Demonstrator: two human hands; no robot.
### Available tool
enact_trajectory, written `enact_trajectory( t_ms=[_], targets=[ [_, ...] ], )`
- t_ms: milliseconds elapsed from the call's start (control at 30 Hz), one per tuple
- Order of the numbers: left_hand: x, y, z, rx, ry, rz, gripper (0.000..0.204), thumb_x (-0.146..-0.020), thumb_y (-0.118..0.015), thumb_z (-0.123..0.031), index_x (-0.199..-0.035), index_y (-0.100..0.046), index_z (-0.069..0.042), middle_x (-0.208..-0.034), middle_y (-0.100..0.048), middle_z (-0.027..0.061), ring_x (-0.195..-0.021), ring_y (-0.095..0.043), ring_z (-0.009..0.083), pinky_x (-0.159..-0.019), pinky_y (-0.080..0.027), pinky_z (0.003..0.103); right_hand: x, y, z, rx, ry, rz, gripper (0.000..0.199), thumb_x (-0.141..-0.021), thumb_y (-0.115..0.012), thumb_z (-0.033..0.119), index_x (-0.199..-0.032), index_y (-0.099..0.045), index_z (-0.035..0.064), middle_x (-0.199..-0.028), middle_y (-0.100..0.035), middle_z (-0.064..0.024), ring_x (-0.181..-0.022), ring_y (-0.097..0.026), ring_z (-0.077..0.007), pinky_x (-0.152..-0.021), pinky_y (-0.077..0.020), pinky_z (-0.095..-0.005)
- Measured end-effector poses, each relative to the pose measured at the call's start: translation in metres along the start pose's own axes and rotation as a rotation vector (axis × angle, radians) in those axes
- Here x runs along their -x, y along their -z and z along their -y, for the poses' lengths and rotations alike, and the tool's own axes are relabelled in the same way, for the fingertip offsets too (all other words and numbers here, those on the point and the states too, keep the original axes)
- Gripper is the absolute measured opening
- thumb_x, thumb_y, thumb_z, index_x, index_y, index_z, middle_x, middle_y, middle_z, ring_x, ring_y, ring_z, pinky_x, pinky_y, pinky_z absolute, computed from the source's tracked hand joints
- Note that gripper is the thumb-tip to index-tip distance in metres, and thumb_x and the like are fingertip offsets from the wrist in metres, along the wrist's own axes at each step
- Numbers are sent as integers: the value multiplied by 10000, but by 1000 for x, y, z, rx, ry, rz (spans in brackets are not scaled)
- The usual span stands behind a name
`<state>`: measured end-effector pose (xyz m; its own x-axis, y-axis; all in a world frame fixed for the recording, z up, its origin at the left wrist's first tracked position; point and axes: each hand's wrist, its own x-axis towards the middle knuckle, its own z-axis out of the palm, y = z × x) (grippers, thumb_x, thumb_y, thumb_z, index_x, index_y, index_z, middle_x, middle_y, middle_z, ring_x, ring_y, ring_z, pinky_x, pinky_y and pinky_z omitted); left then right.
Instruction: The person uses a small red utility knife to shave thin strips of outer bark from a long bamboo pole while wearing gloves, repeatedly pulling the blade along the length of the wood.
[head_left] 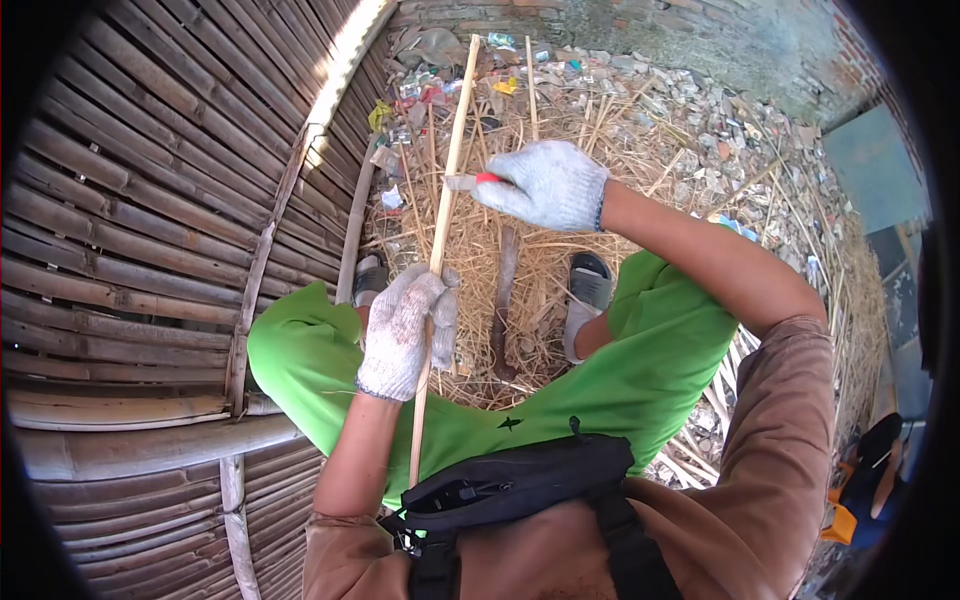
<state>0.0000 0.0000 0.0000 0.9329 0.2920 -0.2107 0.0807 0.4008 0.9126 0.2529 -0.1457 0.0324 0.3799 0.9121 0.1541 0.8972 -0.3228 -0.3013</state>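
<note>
My left hand (pixel 405 330), in a soiled white knit glove, is closed around a long pale bamboo strip (pixel 455 150). The strip slants upward and away from me, its lower end reaching down by my waist bag. In my gloved right hand (pixel 552 187) is a small knife with a red handle (pixel 487 178). Its short grey blade (pixel 461 183) lies across the strip, well above my left hand. Most of the knife's handle is hidden by the glove. Between my feet lies a long narrow tool (pixel 505 290), greyish at the far end and rusty brown nearer me.
A bamboo slat wall (pixel 150 250) rises close on my left. Shavings (pixel 540 330) cover the ground around my sandals, with scattered litter (pixel 690 140) farther out. Another thin strip (pixel 532 90) lies ahead. A black waist bag (pixel 520 480) rests at my lap. A brick wall (pixel 680 50) stands behind.
</note>
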Motion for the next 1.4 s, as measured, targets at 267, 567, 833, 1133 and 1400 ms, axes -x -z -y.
enact_trajectory(
  t_ms=[267,567,833,1133,1400],
  targets=[
    [-8,-5,3,-50,37,-60,267,-1133,-558,-236,-1211,-622,11,-726,-590,41,-452,-518,134,-393,-429,282,15,-22,33,-11,218,80,485,-1060,-576,578,-941,-715,128,-790,-718,-177,-745,-735,-410,-683,-584,-551],
    [-4,-12,0,-106,43,-91,277,-1147,-553,-241,-1224,-613,19,-745,-585,32,-444,-501,109,-388,-407,266,13,-13,29,70,192,37,466,-1043,-605,578,-938,-721,139,-764,-715,-165,-720,-738,-392,-639,-581,-548],
    [21,-16,10,-180,65,18,308,-1160,-566,-269,-1290,-595,9,-778,-586,13,-447,-500,85,-389,-420,241,-7,22,-42,188,-126,-98,645,-1089,-449,662,-1029,-768,105,-888,-764,-213,-861,-757,-432,-792,-604,-565],
    [36,-12,14,-229,42,115,307,-1164,-559,-262,-1299,-581,12,-756,-572,9,-440,-493,73,-391,-420,233,-6,48,-101,137,-367,-102,710,-1098,-371,704,-1250,-776,141,-1133,-789,-208,-1079,-744,-435,-998,-577,-536],
    [25,-8,6,-134,13,32,319,-1136,-607,-238,-1301,-590,35,-807,-639,52,-504,-556,94,-442,-460,242,8,55,-135,78,-500,-312,717,-1100,-384,675,-1392,-715,110,-1206,-759,-280,-1140,-720,-464,-1007,-549,-547]
  ],
)
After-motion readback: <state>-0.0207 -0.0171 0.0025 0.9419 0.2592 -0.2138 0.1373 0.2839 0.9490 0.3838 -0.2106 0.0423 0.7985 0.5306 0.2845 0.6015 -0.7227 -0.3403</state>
